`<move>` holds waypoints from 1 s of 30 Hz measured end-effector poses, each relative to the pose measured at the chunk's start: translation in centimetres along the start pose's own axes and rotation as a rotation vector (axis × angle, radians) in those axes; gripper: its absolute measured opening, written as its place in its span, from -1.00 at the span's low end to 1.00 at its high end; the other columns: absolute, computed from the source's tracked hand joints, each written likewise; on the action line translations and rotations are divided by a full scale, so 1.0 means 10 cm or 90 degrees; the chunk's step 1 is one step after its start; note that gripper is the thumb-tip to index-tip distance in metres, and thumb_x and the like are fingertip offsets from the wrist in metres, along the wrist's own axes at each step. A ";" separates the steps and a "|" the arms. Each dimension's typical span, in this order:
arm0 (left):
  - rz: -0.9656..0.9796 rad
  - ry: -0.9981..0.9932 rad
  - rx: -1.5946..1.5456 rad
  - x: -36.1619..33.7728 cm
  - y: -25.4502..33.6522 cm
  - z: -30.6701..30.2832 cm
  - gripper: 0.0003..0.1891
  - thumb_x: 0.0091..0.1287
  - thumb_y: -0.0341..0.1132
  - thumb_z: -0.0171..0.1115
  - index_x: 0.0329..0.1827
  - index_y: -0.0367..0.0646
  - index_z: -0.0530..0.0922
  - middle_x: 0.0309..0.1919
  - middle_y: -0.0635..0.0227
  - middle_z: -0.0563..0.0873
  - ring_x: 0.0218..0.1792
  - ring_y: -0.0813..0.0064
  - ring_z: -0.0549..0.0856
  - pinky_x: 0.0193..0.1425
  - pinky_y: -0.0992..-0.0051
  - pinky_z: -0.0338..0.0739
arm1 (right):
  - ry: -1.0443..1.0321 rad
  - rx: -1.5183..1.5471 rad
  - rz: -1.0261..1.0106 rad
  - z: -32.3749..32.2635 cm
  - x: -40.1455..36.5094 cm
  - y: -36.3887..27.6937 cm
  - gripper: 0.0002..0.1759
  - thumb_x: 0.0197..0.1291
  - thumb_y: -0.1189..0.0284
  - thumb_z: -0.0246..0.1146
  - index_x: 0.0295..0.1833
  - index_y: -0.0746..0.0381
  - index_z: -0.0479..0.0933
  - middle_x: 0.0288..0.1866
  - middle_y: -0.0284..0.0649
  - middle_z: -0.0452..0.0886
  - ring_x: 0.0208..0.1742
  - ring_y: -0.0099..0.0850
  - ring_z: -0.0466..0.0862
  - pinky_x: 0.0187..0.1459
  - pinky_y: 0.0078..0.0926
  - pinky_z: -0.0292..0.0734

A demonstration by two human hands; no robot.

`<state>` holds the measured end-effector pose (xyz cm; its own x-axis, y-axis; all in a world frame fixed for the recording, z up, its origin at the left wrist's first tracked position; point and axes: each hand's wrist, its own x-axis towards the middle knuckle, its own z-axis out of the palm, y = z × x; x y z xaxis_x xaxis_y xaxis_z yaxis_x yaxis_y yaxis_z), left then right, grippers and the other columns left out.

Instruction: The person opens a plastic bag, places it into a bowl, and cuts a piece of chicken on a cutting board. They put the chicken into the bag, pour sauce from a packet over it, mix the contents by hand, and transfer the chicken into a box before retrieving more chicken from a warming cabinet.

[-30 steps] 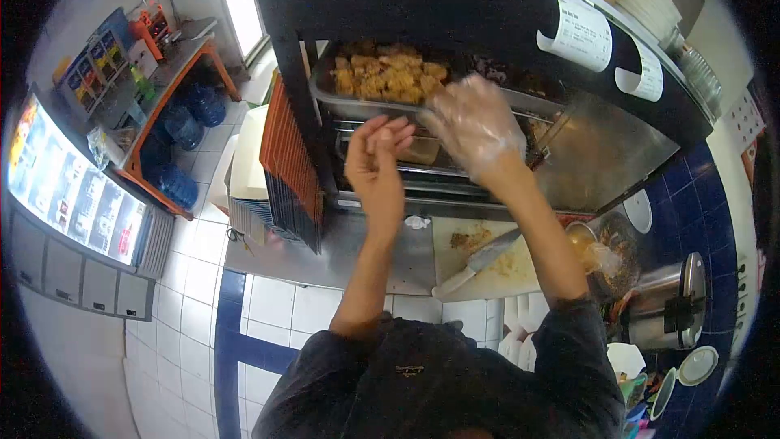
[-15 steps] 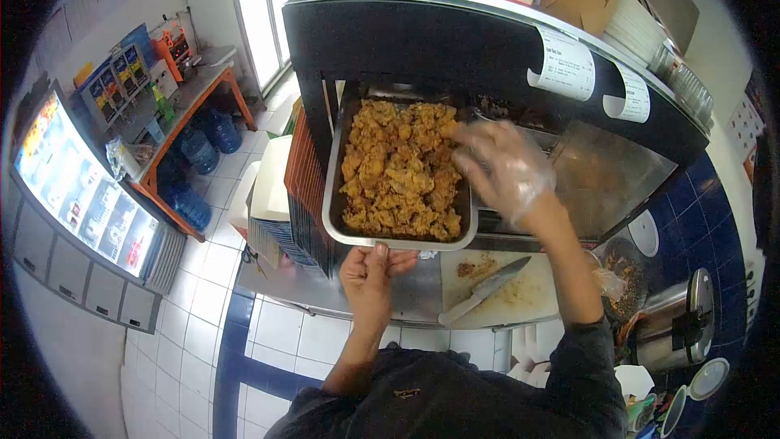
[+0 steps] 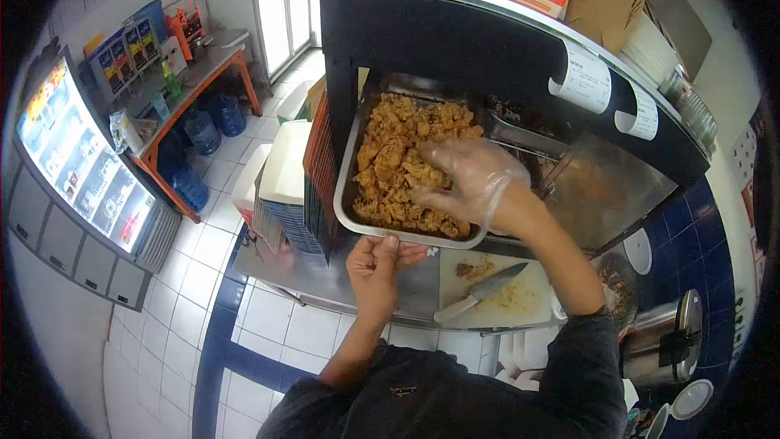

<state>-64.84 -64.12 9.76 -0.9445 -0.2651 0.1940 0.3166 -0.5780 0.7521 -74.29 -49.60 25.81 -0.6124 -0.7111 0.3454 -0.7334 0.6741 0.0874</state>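
Observation:
Golden-brown fried chicken pieces (image 3: 390,154) fill a deep metal tray (image 3: 348,187), which juts out of a dark-framed cabinet. My left hand (image 3: 375,270) grips the near rim of the tray, thumb on top and fingers beneath. Over the right part of the chicken is my right hand (image 3: 467,175), in a clear plastic glove. Its fingers are spread, palm down, and reach onto the pieces; no piece shows in its grasp. Below the tray, a knife (image 3: 479,293) lies on a white cutting board (image 3: 524,297) with brown crumbs.
The cabinet's black top panel (image 3: 439,41) bears paper slips (image 3: 587,81). Stacked boxes (image 3: 286,167) stand left of the tray. A steel pot (image 3: 654,345) is at the lower right. Further left are a lit drinks fridge (image 3: 85,154) and an orange-legged table (image 3: 195,81).
My right hand has moved left and down, from the tray's right edge onto the chicken. My left hand still holds the rim. The view has shifted slightly.

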 end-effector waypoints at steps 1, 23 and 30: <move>0.003 0.001 -0.013 0.00 0.01 0.03 -0.79 0.56 -0.30 0.10 -0.09 -0.33 0.49 -0.30 0.02 0.75 -0.26 0.24 0.82 -0.12 0.31 0.78 | 0.002 0.025 0.030 0.06 -0.01 -0.01 -0.50 0.23 0.03 0.32 0.03 0.23 0.62 -0.08 0.06 0.67 -0.05 -0.01 0.70 -0.02 -0.12 0.63; 0.074 -0.001 -0.008 0.07 -0.01 0.01 -0.78 0.52 -0.31 0.14 0.02 -0.32 0.48 -0.23 0.06 0.76 -0.22 0.32 0.82 -0.12 0.32 0.81 | 0.299 0.949 0.520 -0.04 -1.90 0.83 -0.51 0.49 0.21 0.14 0.22 0.46 0.47 -0.01 -0.10 0.67 -0.19 -0.46 0.67 -0.07 -0.46 0.66; 0.061 -0.032 -0.009 0.12 0.02 0.01 -0.74 0.53 -0.26 0.14 0.04 -0.32 0.47 -0.15 -0.02 0.77 -0.17 0.23 0.82 -0.10 0.39 0.81 | -0.072 0.187 0.792 0.82 -4.11 1.86 -0.59 0.38 0.30 0.27 0.23 0.29 0.53 0.07 -0.06 0.68 -0.09 -0.35 0.73 -0.22 -0.46 0.65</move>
<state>-65.96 -64.51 10.20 -0.9127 -0.2812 0.2966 0.4071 -0.5621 0.7199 -65.15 -9.42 5.61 -0.9399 0.3394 -0.0368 0.3190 0.8348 -0.4488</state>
